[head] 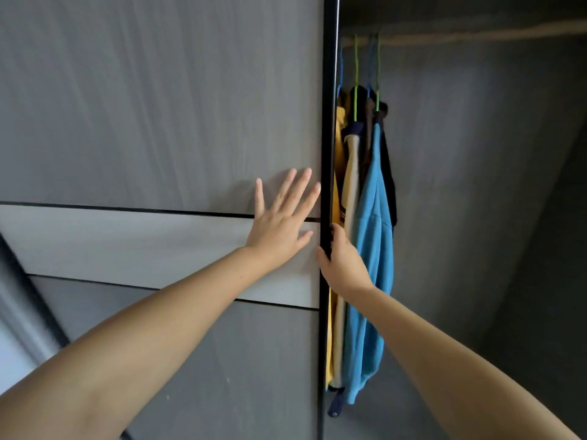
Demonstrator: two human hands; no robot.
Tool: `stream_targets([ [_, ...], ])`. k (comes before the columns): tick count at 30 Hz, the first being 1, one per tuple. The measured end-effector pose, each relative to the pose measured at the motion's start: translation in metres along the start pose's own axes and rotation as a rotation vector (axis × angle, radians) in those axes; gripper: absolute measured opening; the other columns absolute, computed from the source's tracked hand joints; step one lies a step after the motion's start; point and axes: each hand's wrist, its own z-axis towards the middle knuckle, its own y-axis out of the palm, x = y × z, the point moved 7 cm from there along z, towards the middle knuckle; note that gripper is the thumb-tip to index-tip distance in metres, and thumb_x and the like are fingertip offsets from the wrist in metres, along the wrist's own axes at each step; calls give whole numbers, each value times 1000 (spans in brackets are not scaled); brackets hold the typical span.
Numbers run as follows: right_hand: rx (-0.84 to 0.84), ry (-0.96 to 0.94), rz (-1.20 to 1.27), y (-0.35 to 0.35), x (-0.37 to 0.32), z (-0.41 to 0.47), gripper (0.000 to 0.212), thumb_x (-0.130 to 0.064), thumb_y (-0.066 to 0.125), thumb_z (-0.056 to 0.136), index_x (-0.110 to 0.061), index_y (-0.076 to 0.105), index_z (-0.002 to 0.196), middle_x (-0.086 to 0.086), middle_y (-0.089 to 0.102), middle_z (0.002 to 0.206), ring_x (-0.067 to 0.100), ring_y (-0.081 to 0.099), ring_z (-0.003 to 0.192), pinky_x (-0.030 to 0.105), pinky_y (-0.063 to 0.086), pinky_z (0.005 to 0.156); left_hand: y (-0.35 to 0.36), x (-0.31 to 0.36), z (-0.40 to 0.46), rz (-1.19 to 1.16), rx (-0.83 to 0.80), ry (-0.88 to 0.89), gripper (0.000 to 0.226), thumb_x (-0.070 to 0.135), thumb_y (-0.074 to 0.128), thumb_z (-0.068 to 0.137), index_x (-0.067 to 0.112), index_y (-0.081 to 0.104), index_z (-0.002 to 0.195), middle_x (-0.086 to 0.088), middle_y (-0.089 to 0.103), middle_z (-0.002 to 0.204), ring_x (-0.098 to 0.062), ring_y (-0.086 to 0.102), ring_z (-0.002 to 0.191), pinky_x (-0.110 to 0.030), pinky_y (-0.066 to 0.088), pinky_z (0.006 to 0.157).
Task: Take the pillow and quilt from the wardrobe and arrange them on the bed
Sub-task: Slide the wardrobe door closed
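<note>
A person's right hand point(341, 260) curls around the black edge of a grey sliding wardrobe door point(158, 122) while the left hand point(279, 220) lies flat against the panel, fingers spread and holding nothing. Beyond the gap, shirts point(370, 236) hang from a rail point(460, 34). Neither pillow nor quilt is visible, nor the bed; the task appears barely begun, with fetching and arranging still ahead.

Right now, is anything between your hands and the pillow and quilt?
Yes. The sliding door covers most of the wardrobe; left hand presses it, right hand grips its edge. Hanging clothes fill the gap. No pillow or quilt shows.
</note>
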Motion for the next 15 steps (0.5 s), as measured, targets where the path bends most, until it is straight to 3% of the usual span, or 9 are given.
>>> stream_targets([
  [4, 5, 33, -106, -30, 28, -3, 58, -35, 45, 95, -14, 23, 145, 15, 58, 131, 32, 61, 108, 37, 49, 81, -7, 28, 9, -4, -19, 113, 93, 40, 66, 78, 22, 13, 152, -6, 8, 162, -24, 8, 150, -64, 8, 113],
  [8, 60, 67, -189, -68, 57, -13, 61, -36, 46, 95, -14, 22, 148, 10, 51, 140, 30, 58, 115, 36, 47, 84, -8, 30, 11, 1, -24, 114, 97, 39, 69, 77, 24, 10, 152, -8, 6, 162, -23, 7, 150, -63, 7, 114],
  [11, 161, 80, -147, -98, 66, -28, 67, -22, 46, 96, -22, 11, 153, 1, 29, 155, 25, 41, 134, 39, 46, 93, -10, 27, 14, 21, -13, 129, 100, 39, 76, 71, 22, 18, 151, -11, 13, 161, -25, 11, 148, -64, 12, 113],
  [15, 478, 63, -171, -138, 47, -49, 79, 6, 41, 88, -21, 7, 154, 1, 5, 162, 23, 5, 149, 39, 35, 111, -17, 37, 23, 15, 38, 219, 104, 38, 81, 66, 21, 22, 150, -14, 16, 159, -32, 20, 147, -64, 14, 112],
])
